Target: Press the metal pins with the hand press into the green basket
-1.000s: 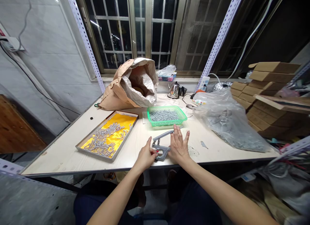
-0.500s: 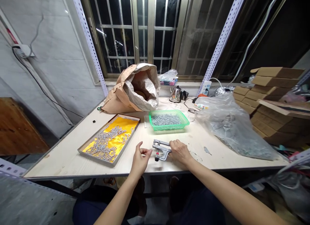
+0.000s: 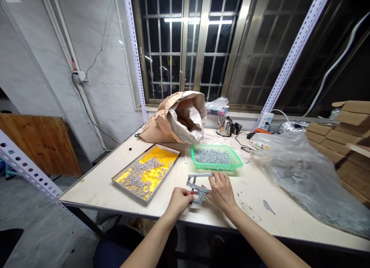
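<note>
My right hand [image 3: 222, 190] is wrapped around the handles of a grey metal hand squeeze tool [image 3: 199, 191] with a spring and a red part, held over the front of the table. At the tool's jaw end, my left hand [image 3: 180, 201] has thumb and fingers pinched together by the red part. Whatever lies between those fingertips is too small or hidden to make out. To the left is a shallow tray [image 3: 131, 195] lined with yellow cloth, with many small metal pieces [image 3: 141, 175] on it. Behind the tool sits a green plastic basket [image 3: 237, 166] full of small metal screw-like pieces [image 3: 212, 156].
A large open paper sack [image 3: 162, 123] lies at the back of the table, beside a steel kettle [image 3: 224, 126]. On the right are a clear plastic bag [image 3: 300, 175] and stacked cardboard boxes [image 3: 341, 144]. A small grey scrap [image 3: 268, 206] lies near the table's front edge [image 3: 138, 215].
My left hand has come to the tool's lower jaw end, and its fingers have closed there. The tool stays in my right hand. The head view has turned left and up.
</note>
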Demonstrator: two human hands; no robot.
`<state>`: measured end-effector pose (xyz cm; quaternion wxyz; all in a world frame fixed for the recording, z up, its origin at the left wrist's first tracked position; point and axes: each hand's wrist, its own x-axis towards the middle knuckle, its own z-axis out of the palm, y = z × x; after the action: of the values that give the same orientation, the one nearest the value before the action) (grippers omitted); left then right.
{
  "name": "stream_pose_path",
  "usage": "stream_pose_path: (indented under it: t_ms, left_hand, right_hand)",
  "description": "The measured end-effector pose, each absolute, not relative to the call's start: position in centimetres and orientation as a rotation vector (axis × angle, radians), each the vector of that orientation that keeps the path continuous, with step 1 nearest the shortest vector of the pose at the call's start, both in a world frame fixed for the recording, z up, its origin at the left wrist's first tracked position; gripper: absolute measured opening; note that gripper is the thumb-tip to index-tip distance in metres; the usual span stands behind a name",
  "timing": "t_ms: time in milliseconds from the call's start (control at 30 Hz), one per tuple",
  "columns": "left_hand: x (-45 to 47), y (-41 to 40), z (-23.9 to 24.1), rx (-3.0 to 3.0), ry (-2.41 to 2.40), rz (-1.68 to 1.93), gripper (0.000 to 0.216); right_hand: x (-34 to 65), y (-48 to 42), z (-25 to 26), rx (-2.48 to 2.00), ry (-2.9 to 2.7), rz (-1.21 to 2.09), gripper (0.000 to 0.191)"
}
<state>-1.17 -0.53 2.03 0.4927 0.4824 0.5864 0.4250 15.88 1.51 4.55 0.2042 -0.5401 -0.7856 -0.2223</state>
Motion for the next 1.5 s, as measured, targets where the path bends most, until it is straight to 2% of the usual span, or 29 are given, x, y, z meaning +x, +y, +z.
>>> stream_pose_path:
  t_ms: [167,333,433,633,767,967,1200,1333,1500]
  left_hand:
    - [-0.3,-1.2,1.9,1.031,1.421,1.16,0.008]
    - [-0.7,0.2,2.1,1.024,1.468,1.309,0.011]
    - [0.5,4.3,4.6,1.154,1.454,1.407,0.017]
    - [2.9,12.6,10.1,1.504,1.613,1.23,0.038]
    - [-3.4,12.5,8.9,1.756,1.991,0.964,0.024]
    - [-13.0,11.1,5.8,1.767,2.228,0.658,0.024]
    - [-10.7,14.7,4.3,1.841,2.198,0.549,0.014]
    - [-9.4,16.0,3.6,1.761,2.211,0.482,0.017]
    - [-10.9,15.5,3.8,1.741,2.192,0.481,0.011]
  right_hand:
    - [16.1,0.1,3.1,-1.667,-2.023,-0.584,0.038]
    - [18.9,-0.6,0.0,-1.736,-2.001,-0.571,0.043]
    - [19.9,-0.5,-1.2,-1.801,-1.954,-0.55,0.046]
    - [20.2,-0.2,-2.1,-1.78,-1.979,-0.558,0.049]
    - [20.5,-0.2,-2.4,-1.797,-1.965,-0.516,0.048]
    - [20.0,0.3,-2.6,-1.766,-2.014,-0.466,0.048]
    - [19.9,0.0,-2.3,-1.772,-2.018,-0.449,0.046]
    - [19.9,-0.2,-2.1,-1.77,-2.024,-0.447,0.047]
    - [19.9,-0.3,-1.9,-1.767,-2.031,-0.418,0.047]
